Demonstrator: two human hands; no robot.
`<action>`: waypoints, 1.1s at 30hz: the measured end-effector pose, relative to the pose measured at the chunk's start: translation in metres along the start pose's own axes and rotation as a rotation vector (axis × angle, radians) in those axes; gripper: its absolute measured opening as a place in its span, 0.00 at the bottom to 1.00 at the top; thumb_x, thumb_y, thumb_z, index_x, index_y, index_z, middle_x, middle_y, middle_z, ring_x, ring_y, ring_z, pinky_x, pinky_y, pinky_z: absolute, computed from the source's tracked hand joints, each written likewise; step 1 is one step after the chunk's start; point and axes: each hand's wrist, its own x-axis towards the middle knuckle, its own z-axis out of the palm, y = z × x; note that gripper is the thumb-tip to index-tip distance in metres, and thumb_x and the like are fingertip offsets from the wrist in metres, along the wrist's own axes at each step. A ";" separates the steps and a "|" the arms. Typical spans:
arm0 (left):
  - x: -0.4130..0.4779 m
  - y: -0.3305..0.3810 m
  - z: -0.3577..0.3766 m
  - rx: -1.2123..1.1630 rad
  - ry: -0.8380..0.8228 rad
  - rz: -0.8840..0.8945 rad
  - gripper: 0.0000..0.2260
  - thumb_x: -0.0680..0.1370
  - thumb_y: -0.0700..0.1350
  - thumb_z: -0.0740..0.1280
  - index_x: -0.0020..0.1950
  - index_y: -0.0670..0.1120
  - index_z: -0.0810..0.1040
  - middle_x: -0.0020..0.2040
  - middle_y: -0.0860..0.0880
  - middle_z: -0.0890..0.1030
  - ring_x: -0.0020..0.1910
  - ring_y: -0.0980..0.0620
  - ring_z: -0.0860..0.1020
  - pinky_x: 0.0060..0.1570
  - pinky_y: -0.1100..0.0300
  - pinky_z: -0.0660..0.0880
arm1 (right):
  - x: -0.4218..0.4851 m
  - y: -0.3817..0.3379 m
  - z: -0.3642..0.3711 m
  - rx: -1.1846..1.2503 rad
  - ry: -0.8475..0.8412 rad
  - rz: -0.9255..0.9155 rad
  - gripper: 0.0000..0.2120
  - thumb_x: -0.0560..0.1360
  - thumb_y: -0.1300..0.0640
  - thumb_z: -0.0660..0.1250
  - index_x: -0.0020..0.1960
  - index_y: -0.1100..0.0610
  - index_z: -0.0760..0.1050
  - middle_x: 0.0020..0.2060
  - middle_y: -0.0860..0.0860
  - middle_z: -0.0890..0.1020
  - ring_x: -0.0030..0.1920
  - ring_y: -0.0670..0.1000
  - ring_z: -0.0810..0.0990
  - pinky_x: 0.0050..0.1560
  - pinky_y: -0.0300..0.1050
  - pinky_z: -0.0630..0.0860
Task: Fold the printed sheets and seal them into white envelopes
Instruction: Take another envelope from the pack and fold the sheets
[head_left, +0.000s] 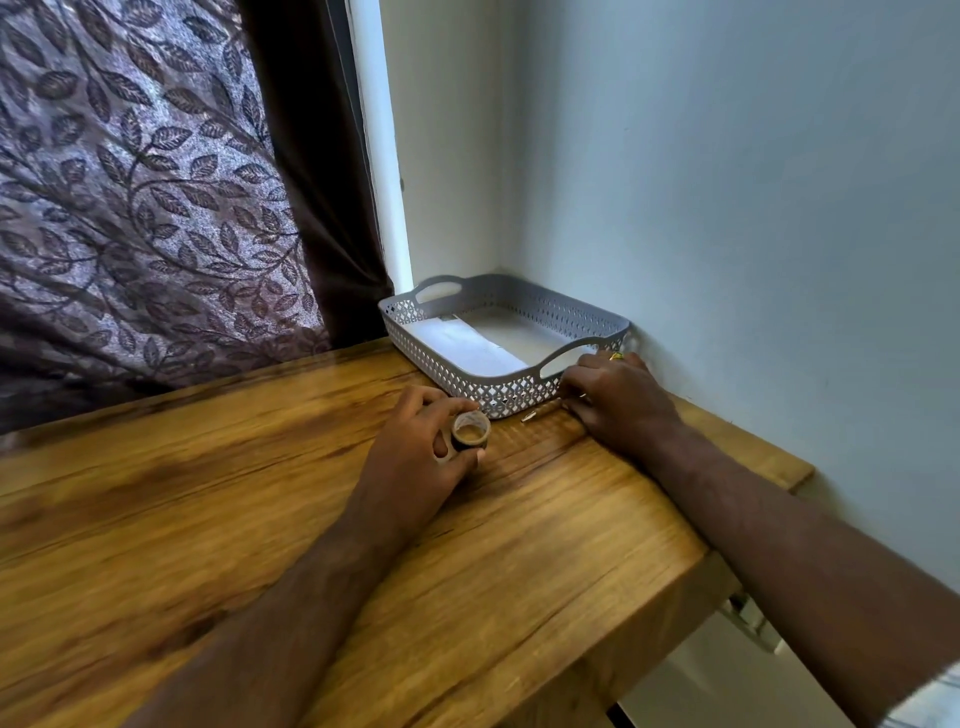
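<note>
A grey perforated basket (441, 358) with two handles stands in the far right corner of the wooden table (260, 519). White envelopes or sheets (467, 345) lie flat inside it. My left hand (421, 457) grips a small roll of tape (470, 431) just in front of the basket, thumb and fingers curled round it. My right hand (618, 400) rests on the table beside the basket's near handle, its fingers curled on a thin pen (540, 412) that lies along the basket's front. A ring shows on one finger.
A pale wall (753, 208) runs close along the right of the table. A leaf-patterned curtain (145, 197) hangs at the back left. The table's right edge drops off near my right forearm.
</note>
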 end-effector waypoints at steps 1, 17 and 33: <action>0.000 0.001 0.000 -0.014 0.007 -0.002 0.23 0.72 0.49 0.77 0.65 0.53 0.78 0.57 0.57 0.71 0.47 0.64 0.73 0.44 0.75 0.69 | 0.001 0.000 0.000 -0.009 -0.001 0.003 0.03 0.75 0.53 0.71 0.48 0.50 0.81 0.45 0.48 0.82 0.47 0.55 0.82 0.59 0.53 0.70; 0.002 -0.003 0.005 -0.077 -0.041 0.003 0.24 0.71 0.50 0.78 0.67 0.52 0.78 0.57 0.56 0.77 0.52 0.59 0.77 0.49 0.71 0.71 | -0.033 -0.049 -0.015 0.384 0.012 -0.077 0.09 0.76 0.52 0.70 0.55 0.54 0.81 0.45 0.47 0.81 0.41 0.44 0.78 0.43 0.41 0.79; -0.002 0.008 0.006 -0.138 -0.047 0.049 0.28 0.76 0.38 0.71 0.75 0.51 0.70 0.62 0.55 0.75 0.52 0.61 0.79 0.52 0.64 0.77 | -0.034 -0.054 -0.013 0.373 0.152 0.330 0.18 0.69 0.45 0.77 0.56 0.50 0.79 0.48 0.47 0.85 0.46 0.47 0.82 0.48 0.47 0.81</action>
